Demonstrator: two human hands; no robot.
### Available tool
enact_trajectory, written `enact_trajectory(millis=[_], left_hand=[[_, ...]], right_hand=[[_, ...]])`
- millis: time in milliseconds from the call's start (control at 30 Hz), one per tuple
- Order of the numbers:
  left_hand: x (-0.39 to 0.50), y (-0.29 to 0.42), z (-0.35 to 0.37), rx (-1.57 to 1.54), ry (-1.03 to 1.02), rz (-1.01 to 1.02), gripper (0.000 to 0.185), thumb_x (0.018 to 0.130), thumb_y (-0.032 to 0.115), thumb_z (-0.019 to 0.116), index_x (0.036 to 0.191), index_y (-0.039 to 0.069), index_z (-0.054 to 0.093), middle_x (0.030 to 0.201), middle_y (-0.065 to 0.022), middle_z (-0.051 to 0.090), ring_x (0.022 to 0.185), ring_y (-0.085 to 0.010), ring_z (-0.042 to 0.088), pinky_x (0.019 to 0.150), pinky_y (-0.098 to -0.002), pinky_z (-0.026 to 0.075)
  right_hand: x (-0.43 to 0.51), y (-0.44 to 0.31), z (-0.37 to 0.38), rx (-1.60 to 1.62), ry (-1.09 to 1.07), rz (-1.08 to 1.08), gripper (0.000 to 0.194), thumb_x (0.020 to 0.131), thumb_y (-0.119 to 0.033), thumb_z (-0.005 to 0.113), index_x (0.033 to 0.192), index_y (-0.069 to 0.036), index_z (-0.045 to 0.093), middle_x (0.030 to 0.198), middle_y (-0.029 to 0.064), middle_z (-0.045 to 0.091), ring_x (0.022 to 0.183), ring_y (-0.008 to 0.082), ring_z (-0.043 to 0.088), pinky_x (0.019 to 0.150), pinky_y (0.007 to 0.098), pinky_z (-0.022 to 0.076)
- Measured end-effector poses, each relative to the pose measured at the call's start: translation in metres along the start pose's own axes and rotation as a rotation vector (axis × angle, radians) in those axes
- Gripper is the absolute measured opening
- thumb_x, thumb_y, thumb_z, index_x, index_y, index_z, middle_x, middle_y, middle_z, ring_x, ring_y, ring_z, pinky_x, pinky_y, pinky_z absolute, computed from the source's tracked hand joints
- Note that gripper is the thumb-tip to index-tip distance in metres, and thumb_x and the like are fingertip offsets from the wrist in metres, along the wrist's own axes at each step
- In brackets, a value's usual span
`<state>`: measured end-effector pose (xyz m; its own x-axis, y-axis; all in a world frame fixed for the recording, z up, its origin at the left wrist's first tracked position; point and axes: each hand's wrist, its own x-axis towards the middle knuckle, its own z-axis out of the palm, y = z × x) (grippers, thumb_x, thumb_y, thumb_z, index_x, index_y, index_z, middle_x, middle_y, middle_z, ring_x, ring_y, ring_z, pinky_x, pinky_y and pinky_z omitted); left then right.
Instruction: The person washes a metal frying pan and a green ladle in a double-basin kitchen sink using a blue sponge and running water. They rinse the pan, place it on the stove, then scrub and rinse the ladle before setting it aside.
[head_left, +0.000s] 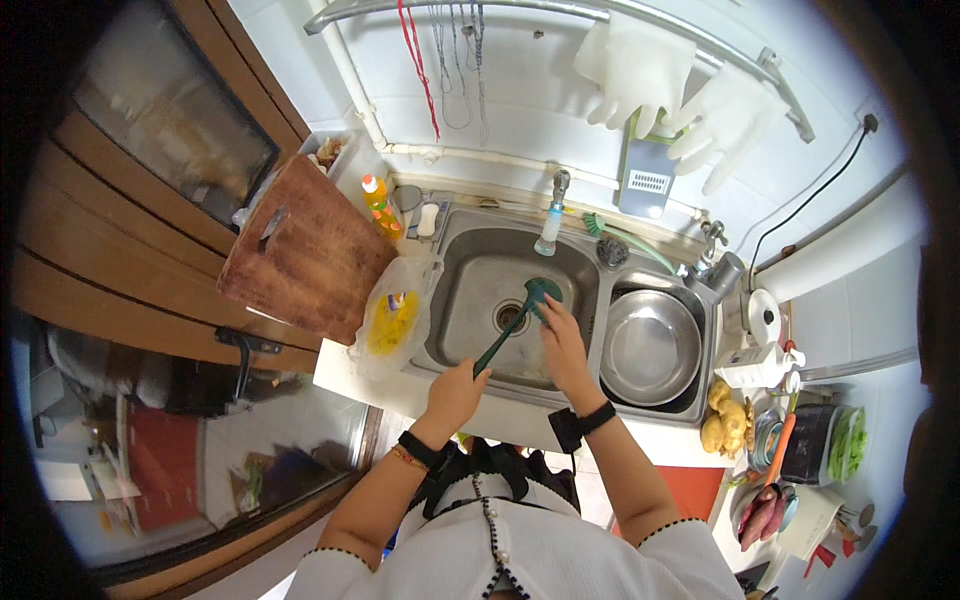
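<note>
A dark green long-handled serving spoon (501, 346) slants over the left basin of the steel sink (469, 300). My left hand (452, 394) is closed around the end of its handle, near the front edge of the counter. The fingers of my right hand (564, 341) are on the spoon's head, at its right rim; small teeth seem to show along that edge. Below the spoon is the round drain (510, 315). Past its head, the tap (555, 214) points down into the basin; I cannot tell whether water runs.
A steel bowl (651, 348) fills the right basin. Left of the sink stand a wooden cutting board (307, 247), a plastic bag with yellow contents (394, 322) and a dish soap bottle (381, 206). A steel scourer (613, 252) sits behind. Potatoes (726, 424) lie at right.
</note>
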<state>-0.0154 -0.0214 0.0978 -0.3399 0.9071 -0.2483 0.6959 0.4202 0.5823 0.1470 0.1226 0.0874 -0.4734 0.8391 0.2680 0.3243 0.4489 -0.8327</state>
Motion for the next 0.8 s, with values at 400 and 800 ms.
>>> enact_trajectory(millis=[400, 800], left_hand=[[0.004, -0.001, 0.009, -0.301, 0.127, 0.068, 0.032, 0.093, 0.027, 0.061, 0.089, -0.004, 0.060, 0.077, -0.0254, 0.063, 0.076, -0.0453, 0.061, 0.065, -0.0487, 0.046], [-0.010, 0.004, -0.001, -0.298, 0.103, 0.026, 0.034, 0.095, 0.030, 0.058, 0.090, -0.003, 0.061, 0.074, -0.0241, 0.062, 0.072, -0.0421, 0.061, 0.063, -0.0474, 0.045]], right_hand=[[-0.016, -0.007, 0.032, -0.035, -0.366, -0.335, 0.037, 0.085, 0.003, 0.051, 0.121, -0.002, 0.060, 0.135, 0.0122, 0.055, 0.136, 0.0341, 0.042, 0.115, 0.0483, 0.0311], [-0.025, -0.007, 0.043, 0.021, -0.291, -0.257, 0.045, 0.085, 0.009, 0.050, 0.128, -0.003, 0.056, 0.141, 0.0130, 0.050, 0.137, 0.0345, 0.040, 0.113, 0.0468, 0.0343]])
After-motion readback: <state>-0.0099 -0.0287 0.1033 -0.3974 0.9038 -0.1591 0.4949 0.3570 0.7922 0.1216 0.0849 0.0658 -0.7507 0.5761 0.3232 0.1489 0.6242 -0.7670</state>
